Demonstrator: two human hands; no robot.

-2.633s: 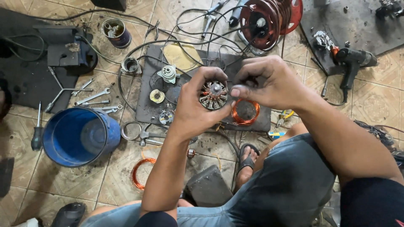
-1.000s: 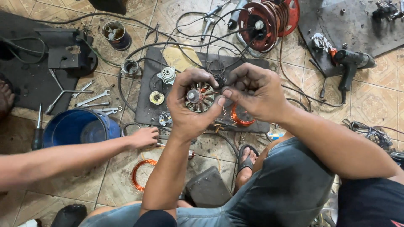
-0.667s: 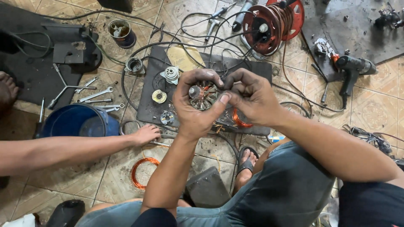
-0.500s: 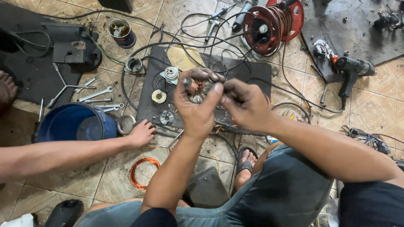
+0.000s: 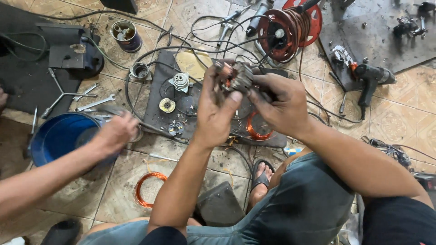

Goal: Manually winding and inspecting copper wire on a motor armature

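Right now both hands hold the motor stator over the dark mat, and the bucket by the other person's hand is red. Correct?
Not quite. The head view shows the bucket is blue, not red. The rest holds: left hand and right hand both hold the motor stator above the dark mat, and the other person's hand is beside the bucket.

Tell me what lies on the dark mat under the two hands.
On the dark mat: a grey finned round part, a yellow disc and a copper wire coil. The left hand and right hand, holding a motor core, cover the middle.
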